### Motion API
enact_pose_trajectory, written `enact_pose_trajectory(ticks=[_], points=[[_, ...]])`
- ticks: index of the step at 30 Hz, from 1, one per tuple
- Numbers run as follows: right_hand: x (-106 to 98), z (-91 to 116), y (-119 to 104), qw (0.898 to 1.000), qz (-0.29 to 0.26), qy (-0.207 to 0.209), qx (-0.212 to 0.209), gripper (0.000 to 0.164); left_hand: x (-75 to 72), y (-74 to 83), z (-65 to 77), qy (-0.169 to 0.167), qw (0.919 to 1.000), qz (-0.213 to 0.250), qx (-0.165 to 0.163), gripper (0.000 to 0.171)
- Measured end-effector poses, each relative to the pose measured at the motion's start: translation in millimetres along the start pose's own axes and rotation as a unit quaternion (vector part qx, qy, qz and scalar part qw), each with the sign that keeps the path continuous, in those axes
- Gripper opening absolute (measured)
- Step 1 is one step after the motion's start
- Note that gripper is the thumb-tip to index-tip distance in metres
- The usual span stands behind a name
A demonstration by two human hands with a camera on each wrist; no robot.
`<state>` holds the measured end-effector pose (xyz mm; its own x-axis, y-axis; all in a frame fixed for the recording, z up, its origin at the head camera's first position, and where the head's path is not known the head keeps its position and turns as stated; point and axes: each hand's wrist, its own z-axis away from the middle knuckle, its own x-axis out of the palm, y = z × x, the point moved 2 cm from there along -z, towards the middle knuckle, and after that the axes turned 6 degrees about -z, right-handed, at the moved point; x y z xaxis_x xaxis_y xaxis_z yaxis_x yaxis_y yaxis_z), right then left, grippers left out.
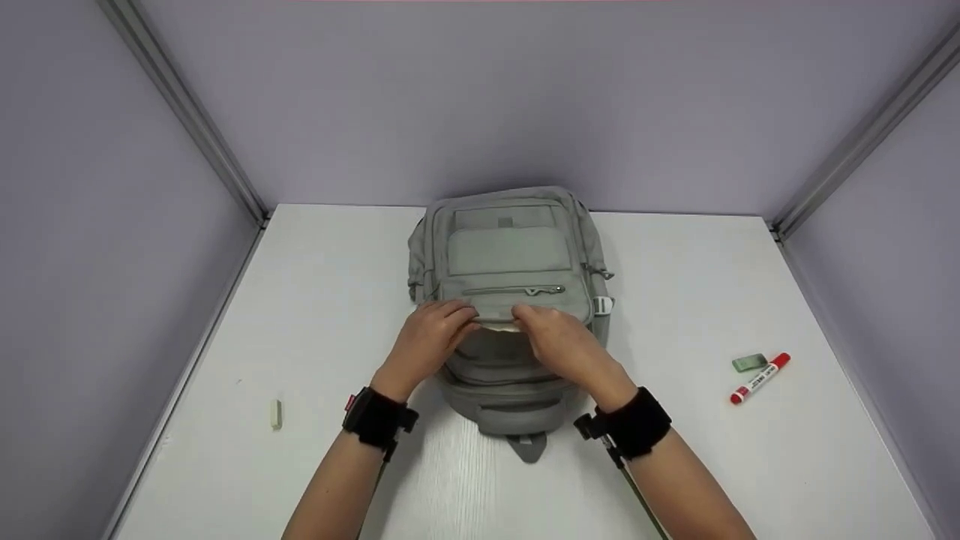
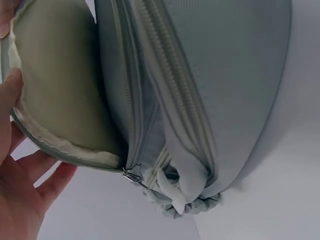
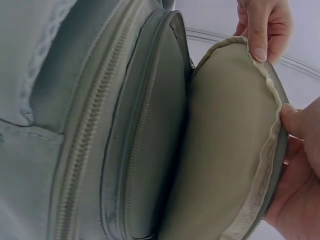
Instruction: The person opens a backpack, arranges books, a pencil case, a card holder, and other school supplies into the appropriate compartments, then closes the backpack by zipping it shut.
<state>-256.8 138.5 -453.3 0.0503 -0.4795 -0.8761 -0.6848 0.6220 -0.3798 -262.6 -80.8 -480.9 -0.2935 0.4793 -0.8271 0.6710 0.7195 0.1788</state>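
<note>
A grey-green backpack (image 1: 510, 251) lies on the white table with its top handle toward the person. Its front pocket is unzipped, and the flap (image 2: 55, 75) is pulled away from the bag, showing a beige lining. My left hand (image 1: 435, 335) pinches the flap's edge on the left, thumb on the lining side. My right hand (image 1: 559, 341) pinches the same edge a little farther right. In the right wrist view both hands hold the rim of the flap (image 3: 225, 125). A zipper pull (image 2: 131, 176) hangs at the pocket's corner.
On the right of the table (image 1: 675, 480) lie a red-and-white marker (image 1: 760, 379) and a small green block (image 1: 748, 363). A small pale block (image 1: 276, 414) lies at the left. Grey panels (image 1: 480, 105) enclose the table at the back and sides.
</note>
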Motion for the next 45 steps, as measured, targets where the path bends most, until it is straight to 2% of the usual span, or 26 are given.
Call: enact_pose_trajectory(ticks=[6, 11, 15, 20, 24, 27, 30, 34, 38, 45], points=[[-3.9, 1.2, 0.6, 1.000, -0.021, 0.019, 0.006, 0.007, -0.8, -1.0, -6.4, 0.026, 0.9988, -0.040, 0.008, 0.016], [-12.3, 6.8, 7.1, 0.997, -0.039, 0.054, 0.025, 0.025, -1.2, -5.4, -14.0, 0.024, 0.9985, -0.049, -0.013, 0.013], [-25.1, 15.2, 16.6, 0.992, -0.061, 0.094, 0.058, 0.040, -3.0, -8.5, -24.2, 0.021, 0.9977, -0.062, -0.019, 0.015], [-41.5, 29.9, 35.5, 0.982, -0.062, 0.157, 0.090, 0.042, -4.3, -12.7, -35.9, 0.021, 0.9969, -0.066, -0.038, 0.018], [-49.2, 44.9, 53.7, 0.971, -0.057, 0.188, 0.140, 0.041, -6.6, -17.5, -41.4, 0.022, 0.9964, -0.054, -0.063, 0.022], [-51.6, 54.9, 72.9, 0.961, -0.080, 0.168, 0.206, 0.045, -9.2, -22.6, -44.1, 0.018, 0.9946, -0.052, -0.089, 0.025], [-49.4, 64.7, 97.3, 0.944, -0.096, 0.133, 0.286, 0.050, -11.7, -27.4, -44.0, 0.009, 0.9924, -0.049, -0.113, 0.027], [-45.3, 84.2, 128.2, 0.918, -0.059, 0.103, 0.379, 0.056, -12.8, -29.3, -42.2, -0.006, 0.9905, -0.041, -0.131, 0.027], [-45.5, 107.9, 151.8, 0.883, -0.025, 0.078, 0.463, 0.064, -12.9, -28.4, -42.0, -0.016, 0.9894, -0.030, -0.141, 0.027], [-36.3, 139.4, 180.1, 0.818, -0.022, 0.019, 0.575, 0.077, -10.8, -28.6, -41.1, -0.030, 0.9866, -0.037, -0.156, 0.028]])
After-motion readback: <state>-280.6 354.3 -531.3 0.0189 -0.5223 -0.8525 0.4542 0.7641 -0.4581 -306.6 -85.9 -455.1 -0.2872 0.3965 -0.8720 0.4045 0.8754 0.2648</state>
